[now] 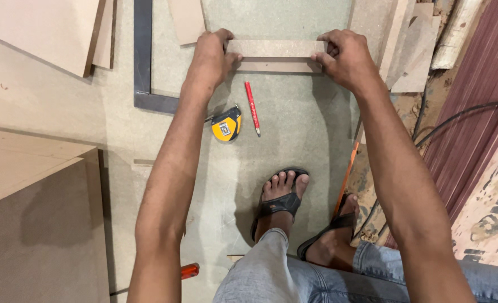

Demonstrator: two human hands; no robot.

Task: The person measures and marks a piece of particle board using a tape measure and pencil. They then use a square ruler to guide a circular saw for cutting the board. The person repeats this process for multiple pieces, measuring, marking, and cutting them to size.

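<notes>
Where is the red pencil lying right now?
The red pencil lies on the pale board floor in the head view, right of the yellow tape measure, just below the wooden strip both hands grip.

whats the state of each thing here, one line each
left hand: gripping the left end of the strip
right hand: gripping the right end of the strip
strip: lying flat on a second strip, held at both ends
pencil: lying loose on the board
tape measure: retracted, lying on the board
steel square: lying flat, untouched
</notes>
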